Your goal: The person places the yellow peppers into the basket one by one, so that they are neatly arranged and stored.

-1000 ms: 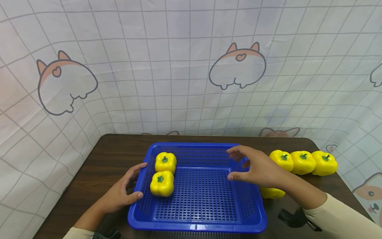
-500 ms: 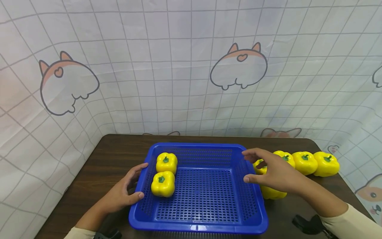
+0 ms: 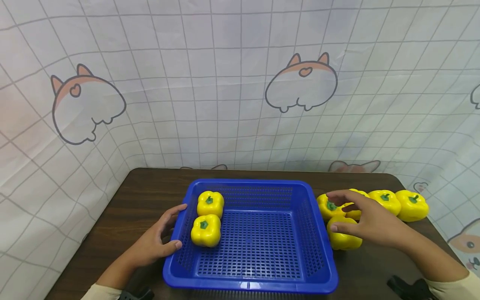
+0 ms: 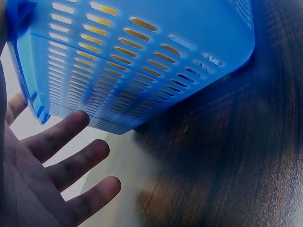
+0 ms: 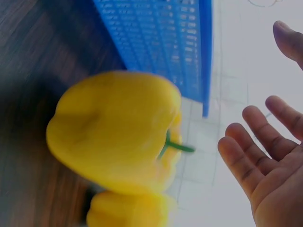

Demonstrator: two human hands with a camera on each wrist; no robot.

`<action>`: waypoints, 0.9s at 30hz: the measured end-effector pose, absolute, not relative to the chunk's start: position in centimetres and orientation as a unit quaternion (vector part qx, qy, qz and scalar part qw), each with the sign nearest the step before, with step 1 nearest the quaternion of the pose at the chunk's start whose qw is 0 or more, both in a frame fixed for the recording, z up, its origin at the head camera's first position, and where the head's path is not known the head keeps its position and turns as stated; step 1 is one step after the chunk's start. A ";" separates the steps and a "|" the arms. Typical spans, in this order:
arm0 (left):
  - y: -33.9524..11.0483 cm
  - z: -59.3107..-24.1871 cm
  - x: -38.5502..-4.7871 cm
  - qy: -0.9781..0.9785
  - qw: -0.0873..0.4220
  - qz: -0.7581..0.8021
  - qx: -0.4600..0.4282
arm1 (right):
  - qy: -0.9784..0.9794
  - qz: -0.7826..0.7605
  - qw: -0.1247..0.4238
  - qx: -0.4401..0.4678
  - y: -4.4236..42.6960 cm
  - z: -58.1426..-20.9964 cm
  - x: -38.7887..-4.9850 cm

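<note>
In the head view my left hand point(image 3: 154, 241) rests its spread fingertips and thumb at the left rim of a blue perforated basket point(image 3: 249, 286). Two yellow bell peppers point(image 3: 210, 203) point(image 3: 206, 231) stand one behind the other along the basket's left side. My right hand point(image 3: 371, 218) is over the yellow peppers right of the basket, fingers apart and holding nothing; it partly covers the nearest pepper point(image 3: 343, 238) and those behind. The right wrist view shows a big pepper point(image 5: 113, 132) beside the basket point(image 5: 156, 42), with the open right hand point(image 5: 274, 161) apart from it.
Two more yellow peppers point(image 3: 385, 201) point(image 3: 412, 206) stand in the row at the right on the dark wooden table point(image 3: 150, 187). A black object point(image 3: 408, 288) lies by the right forearm. A gridded cloth point(image 3: 210, 125) hangs behind the table.
My right hand has moved rightward from above the basket's right side to over the peppers beside it. The left hand has kept its place at the rim, and the basket's two peppers look the same.
</note>
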State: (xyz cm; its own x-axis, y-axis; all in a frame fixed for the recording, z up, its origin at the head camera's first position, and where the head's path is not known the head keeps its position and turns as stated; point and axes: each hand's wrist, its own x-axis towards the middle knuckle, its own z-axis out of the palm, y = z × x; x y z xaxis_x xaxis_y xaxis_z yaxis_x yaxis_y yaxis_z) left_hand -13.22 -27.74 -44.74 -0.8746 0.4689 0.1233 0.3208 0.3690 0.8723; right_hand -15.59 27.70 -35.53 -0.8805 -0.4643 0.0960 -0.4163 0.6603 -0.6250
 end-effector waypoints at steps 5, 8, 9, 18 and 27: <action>-27.8 -44.8 -13.4 0.824 0.072 0.505 0.246 | 0.907 -0.345 0.045 -0.237 29.2 -36.0 -15.4; -27.9 -44.8 -13.3 0.824 0.070 0.506 0.246 | 0.905 -0.350 0.048 -0.237 29.9 -36.4 -15.5; -27.9 -44.8 -13.3 0.824 0.069 0.506 0.245 | 0.905 -0.350 0.049 -0.236 30.1 -36.5 -15.5; -27.9 -44.8 -13.3 0.824 0.067 0.506 0.245 | 0.914 -0.335 0.053 -0.224 31.7 -37.6 -15.6; -27.8 -44.8 -13.2 0.821 0.068 0.510 0.249 | 0.901 -0.349 0.077 -0.245 32.9 -39.4 -15.6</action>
